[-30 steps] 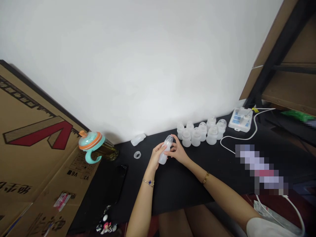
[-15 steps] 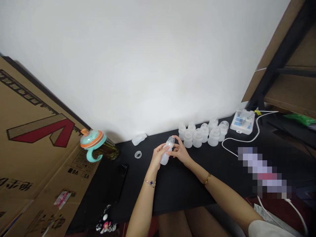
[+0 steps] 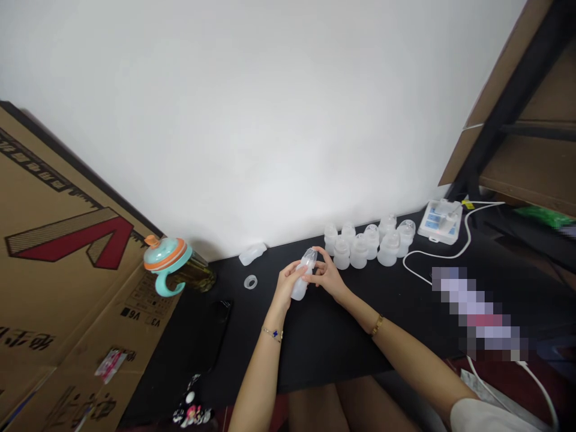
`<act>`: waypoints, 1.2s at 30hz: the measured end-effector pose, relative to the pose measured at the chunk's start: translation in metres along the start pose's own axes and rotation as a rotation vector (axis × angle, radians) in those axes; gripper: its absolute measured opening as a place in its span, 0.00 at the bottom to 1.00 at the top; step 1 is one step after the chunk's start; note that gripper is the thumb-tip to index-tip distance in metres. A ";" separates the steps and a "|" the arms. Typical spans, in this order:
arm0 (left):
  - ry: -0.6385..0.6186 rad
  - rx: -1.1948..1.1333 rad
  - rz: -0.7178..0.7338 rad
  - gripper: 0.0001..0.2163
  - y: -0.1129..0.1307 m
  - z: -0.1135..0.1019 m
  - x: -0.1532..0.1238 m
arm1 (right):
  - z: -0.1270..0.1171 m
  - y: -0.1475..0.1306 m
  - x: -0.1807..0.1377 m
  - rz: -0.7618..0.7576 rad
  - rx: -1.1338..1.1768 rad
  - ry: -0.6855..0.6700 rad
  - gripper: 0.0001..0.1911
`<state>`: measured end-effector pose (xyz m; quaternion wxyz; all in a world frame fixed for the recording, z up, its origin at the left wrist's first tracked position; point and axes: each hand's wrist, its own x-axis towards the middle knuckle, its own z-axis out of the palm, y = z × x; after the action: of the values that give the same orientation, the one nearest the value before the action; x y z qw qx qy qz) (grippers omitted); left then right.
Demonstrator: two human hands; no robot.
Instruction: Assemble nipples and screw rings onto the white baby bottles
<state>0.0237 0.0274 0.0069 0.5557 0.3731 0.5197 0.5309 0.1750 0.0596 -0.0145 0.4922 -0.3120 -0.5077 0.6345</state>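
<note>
A small translucent baby bottle (image 3: 299,288) with a clear domed cap (image 3: 309,257) is tilted between my two hands over the black table. My left hand (image 3: 287,284) wraps the bottle body from the left. From the right, my right hand (image 3: 327,275) grips its upper part, with the index finger at the cap's tip and the thumb on the neck. A loose translucent ring (image 3: 251,282) lies flat to the left. Behind it, a bottle body (image 3: 252,254) rests on its side near the wall. Several capped bottles (image 3: 359,251) stand grouped right of my hands.
At the left stands a large cardboard box (image 3: 67,240), with a teal-and-orange lidded jug (image 3: 180,267) beside it. A black phone (image 3: 211,336) lies in front. A white power strip (image 3: 441,222) with a trailing white cable (image 3: 468,237) occupies the back right; a pixelated object (image 3: 481,315) lies nearer.
The camera view has shifted very slightly. Both hands keep nearly the same grip on the bottle, and the other objects stay in place.
</note>
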 end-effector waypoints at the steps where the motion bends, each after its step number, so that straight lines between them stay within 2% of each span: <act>1: -0.001 -0.002 0.004 0.27 -0.001 0.000 0.001 | 0.000 0.001 0.000 0.000 -0.012 0.005 0.50; 8: 0.078 -0.050 0.105 0.26 -0.006 0.002 0.007 | 0.000 0.006 0.000 -0.049 -0.082 0.075 0.55; 12: 0.112 -0.050 0.127 0.28 -0.008 0.002 0.008 | -0.003 0.012 0.003 -0.039 -0.113 0.116 0.55; 16: 0.104 0.001 0.145 0.28 -0.009 -0.001 0.010 | -0.005 0.019 0.005 -0.095 -0.177 0.138 0.51; 22: 0.092 0.240 0.264 0.26 -0.013 -0.004 0.012 | -0.002 0.016 -0.002 -0.268 -0.485 0.175 0.38; 26: 0.068 0.303 0.301 0.22 -0.017 -0.003 0.013 | 0.001 0.012 -0.005 -0.322 -0.606 0.160 0.34; 36: 0.065 0.325 0.306 0.22 -0.017 -0.002 0.013 | 0.000 0.014 -0.004 -0.331 -0.619 0.150 0.32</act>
<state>0.0236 0.0369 -0.0121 0.3840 0.5151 0.5534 0.5301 0.1715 0.0558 -0.0279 0.5064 -0.4057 -0.6818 0.3379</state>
